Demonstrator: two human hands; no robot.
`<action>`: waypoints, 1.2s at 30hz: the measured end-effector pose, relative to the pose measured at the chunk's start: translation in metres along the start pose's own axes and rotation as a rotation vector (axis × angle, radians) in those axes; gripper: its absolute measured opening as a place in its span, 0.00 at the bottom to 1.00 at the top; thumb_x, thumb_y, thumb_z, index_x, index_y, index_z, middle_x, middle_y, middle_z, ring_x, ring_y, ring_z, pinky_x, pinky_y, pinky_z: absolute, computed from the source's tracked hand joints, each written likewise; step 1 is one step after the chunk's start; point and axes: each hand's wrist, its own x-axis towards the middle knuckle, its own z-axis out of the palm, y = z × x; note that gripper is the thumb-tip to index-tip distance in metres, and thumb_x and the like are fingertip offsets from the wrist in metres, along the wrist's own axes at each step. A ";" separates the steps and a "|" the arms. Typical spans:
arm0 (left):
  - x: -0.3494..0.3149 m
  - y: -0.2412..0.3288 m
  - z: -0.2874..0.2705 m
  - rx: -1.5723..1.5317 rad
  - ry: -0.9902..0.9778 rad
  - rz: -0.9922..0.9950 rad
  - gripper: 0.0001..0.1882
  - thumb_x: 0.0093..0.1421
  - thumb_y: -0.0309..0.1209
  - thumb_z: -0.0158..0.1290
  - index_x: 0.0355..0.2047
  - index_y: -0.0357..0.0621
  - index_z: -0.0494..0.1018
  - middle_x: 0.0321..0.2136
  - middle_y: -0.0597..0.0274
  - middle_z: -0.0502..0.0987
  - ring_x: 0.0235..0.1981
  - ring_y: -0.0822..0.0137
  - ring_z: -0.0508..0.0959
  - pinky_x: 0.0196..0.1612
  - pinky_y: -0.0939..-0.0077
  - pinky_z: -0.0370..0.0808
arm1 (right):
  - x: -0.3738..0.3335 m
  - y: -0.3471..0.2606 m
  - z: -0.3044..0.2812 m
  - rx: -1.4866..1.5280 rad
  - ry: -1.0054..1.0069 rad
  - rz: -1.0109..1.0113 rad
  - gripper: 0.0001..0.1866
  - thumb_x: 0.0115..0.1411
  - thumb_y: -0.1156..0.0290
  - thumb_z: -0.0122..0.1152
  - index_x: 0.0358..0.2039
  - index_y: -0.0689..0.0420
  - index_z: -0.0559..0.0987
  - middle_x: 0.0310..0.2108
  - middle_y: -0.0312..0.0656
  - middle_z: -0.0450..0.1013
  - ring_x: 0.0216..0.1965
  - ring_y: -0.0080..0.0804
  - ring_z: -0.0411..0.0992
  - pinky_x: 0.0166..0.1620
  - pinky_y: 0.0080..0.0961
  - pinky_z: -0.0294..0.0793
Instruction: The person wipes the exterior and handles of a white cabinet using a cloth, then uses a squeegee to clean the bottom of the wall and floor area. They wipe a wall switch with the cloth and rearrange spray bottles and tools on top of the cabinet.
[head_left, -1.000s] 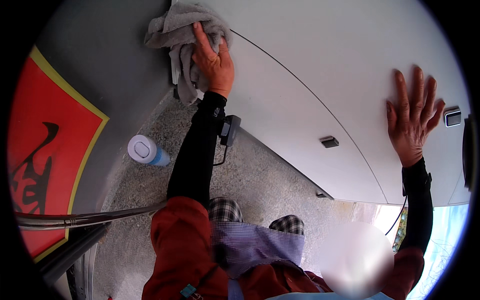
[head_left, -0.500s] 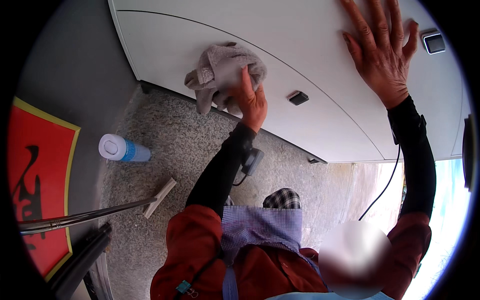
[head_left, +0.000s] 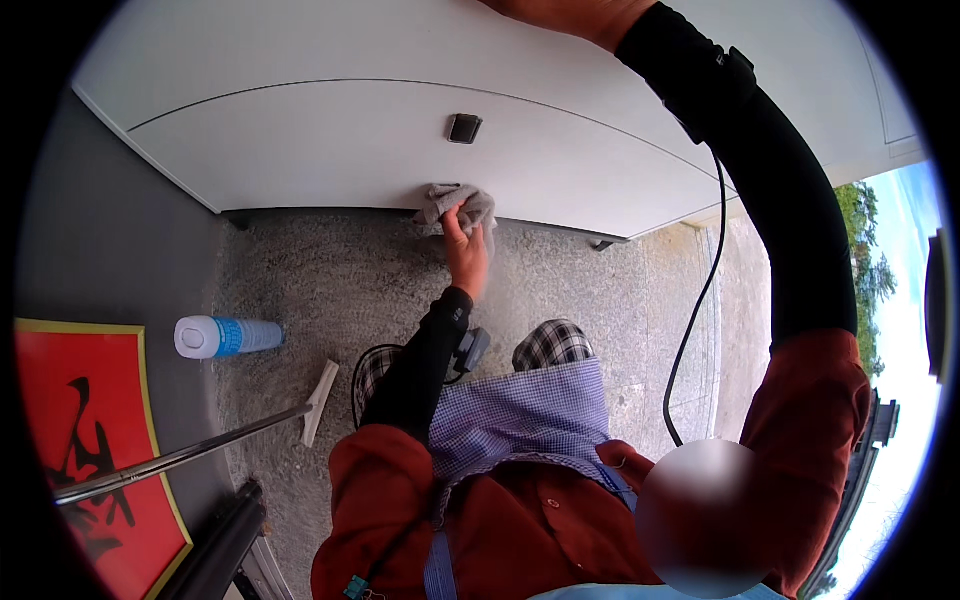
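Speckled floor (head_left: 300,270): bordered on the left by a dark grey wall (head_left: 130,240) and toward the top by a white panelled unit (head_left: 300,150).
White panelled unit: crossed by a long thin seam, with a small dark handle (head_left: 465,128) fitted below it.
Grey cloth (head_left: 455,203): bunched, and held at the unit's lower edge, just below the handle; its lower folds are blurred.
Left hand (head_left: 467,255): closed on the cloth, one finger being laid over the folds; the other fingers are partly hidden.
Right hand (head_left: 575,15): raised to the upper border and cut off by it; how far it is opened, and whether anything is held, cannot be told.
Forearms: covered by black sleeves (head_left: 790,200); a black cable (head_left: 697,310) is hung below the right one.
Lap: covered by a checked purple apron (head_left: 530,400), with plaid trousers (head_left: 552,345) shown beyond it.
Bottle (head_left: 228,337): coloured white and blue, placed near the wall, well apart from the cloth.
Metal pole (head_left: 190,455): slanted in front of a yellow-edged red panel (head_left: 60,370), and tipped with a pale flat bar (head_left: 320,403).
Far right: filled by green trees (head_left: 862,230) and bright sky.
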 end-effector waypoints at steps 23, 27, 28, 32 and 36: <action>-0.013 0.104 0.129 -0.307 -0.391 0.079 0.21 0.65 0.20 0.51 0.58 0.43 0.66 0.54 0.62 0.70 0.56 0.69 0.70 0.59 0.73 0.68 | -0.334 -0.128 -0.123 0.691 -0.492 0.796 0.35 0.56 0.67 0.67 0.64 0.46 0.67 0.69 0.36 0.59 0.69 0.40 0.57 0.68 0.44 0.57; 0.019 0.122 0.159 -0.204 -0.497 0.191 0.22 0.60 0.20 0.56 0.55 0.43 0.70 0.49 0.63 0.76 0.50 0.71 0.73 0.55 0.76 0.70 | -0.366 -0.167 -0.129 0.803 -0.320 1.233 0.33 0.57 0.75 0.62 0.64 0.55 0.66 0.65 0.46 0.64 0.65 0.48 0.60 0.64 0.42 0.61; 0.017 0.112 0.162 -0.114 -0.487 0.252 0.22 0.58 0.18 0.55 0.54 0.43 0.70 0.48 0.63 0.77 0.49 0.71 0.74 0.55 0.75 0.70 | -0.374 -0.183 -0.124 0.821 -0.326 1.305 0.33 0.58 0.74 0.62 0.65 0.57 0.65 0.64 0.48 0.64 0.64 0.49 0.61 0.64 0.42 0.61; -0.009 0.054 0.133 0.010 -0.546 -0.156 0.21 0.57 0.21 0.54 0.52 0.40 0.71 0.46 0.59 0.77 0.49 0.67 0.76 0.54 0.72 0.71 | -0.376 -0.229 -0.106 1.281 -0.470 1.625 0.36 0.64 0.66 0.62 0.69 0.53 0.59 0.66 0.49 0.60 0.65 0.47 0.60 0.61 0.45 0.65; -0.028 0.055 0.093 -0.141 -0.411 -0.300 0.21 0.61 0.22 0.54 0.55 0.42 0.69 0.49 0.58 0.74 0.53 0.66 0.73 0.56 0.71 0.70 | -0.369 -0.254 -0.087 1.705 -0.465 1.548 0.50 0.62 0.59 0.66 0.74 0.48 0.42 0.71 0.48 0.50 0.68 0.45 0.55 0.61 0.48 0.65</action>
